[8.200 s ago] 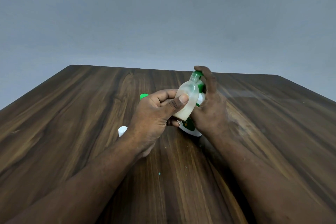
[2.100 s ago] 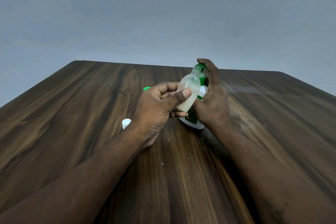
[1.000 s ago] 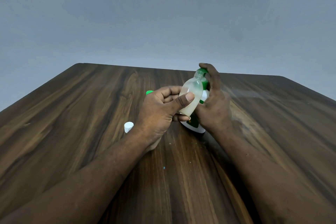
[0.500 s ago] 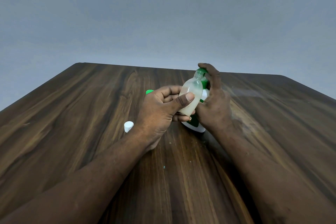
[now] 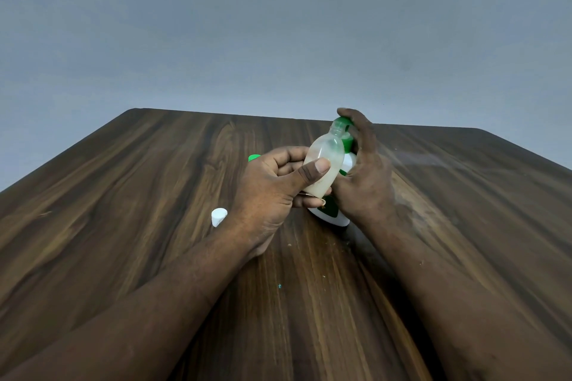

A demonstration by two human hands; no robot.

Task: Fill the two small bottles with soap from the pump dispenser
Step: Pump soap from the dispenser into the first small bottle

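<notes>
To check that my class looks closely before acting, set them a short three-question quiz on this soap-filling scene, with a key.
1. Which hand holds the small bottle? A. left B. right C. neither
2. True or false: the right hand grips the pump dispenser.
3. Fill in: the white cap lies on the table, to the ___ of the left hand.
Key: 1 A; 2 true; 3 left.

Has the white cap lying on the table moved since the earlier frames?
No. The white cap sits at the same spot on the table grain, beside the left hand.
</notes>
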